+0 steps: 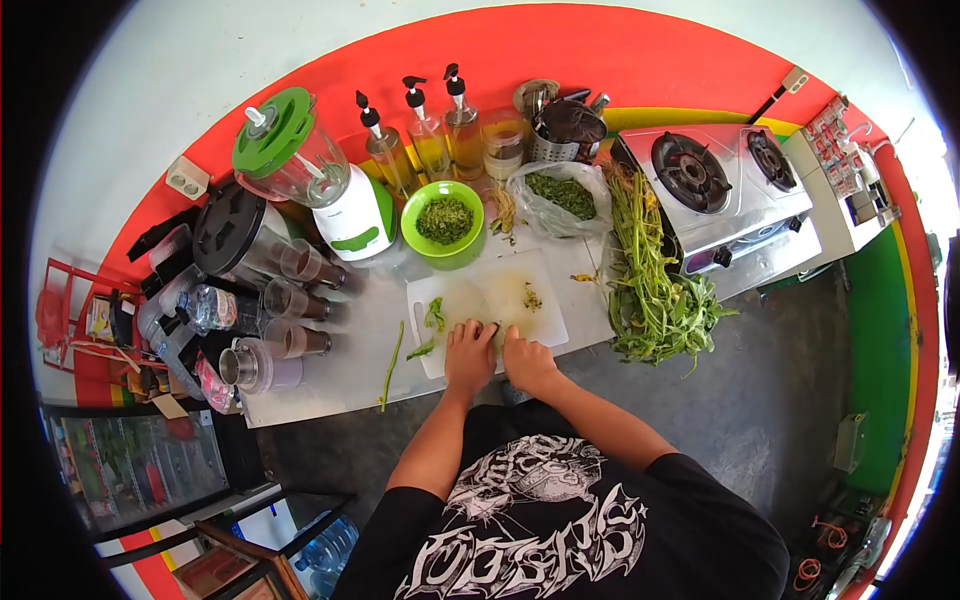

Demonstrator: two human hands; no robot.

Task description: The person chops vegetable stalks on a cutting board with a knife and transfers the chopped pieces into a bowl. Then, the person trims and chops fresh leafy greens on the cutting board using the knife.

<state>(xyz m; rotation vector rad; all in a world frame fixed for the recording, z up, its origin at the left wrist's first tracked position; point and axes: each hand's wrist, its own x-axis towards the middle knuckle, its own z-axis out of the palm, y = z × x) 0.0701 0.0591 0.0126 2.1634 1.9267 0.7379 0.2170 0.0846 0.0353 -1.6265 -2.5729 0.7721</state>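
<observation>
My left hand (471, 352) rests on the near edge of a white cutting board (540, 280), its fingers bent down and close together. Whatever lies under those fingers is hidden. Right beside it, my right hand (528, 362) is closed in a fist over the board's near edge; what it grips is hidden from above. Green leaf pieces (434, 315) lie on the board left of my hands. A small heap of chopped greens (531, 297) sits beyond my right hand. Left of the board lies a long green stem (392, 366).
A green bowl (443, 252) and a plastic bag (563, 200) hold chopped greens. Leafy stalks (650, 290) overhang the counter's front edge beside a gas stove (735, 225). A blender (350, 215), pump bottles (429, 140) and several cups (305, 265) stand at the back and left.
</observation>
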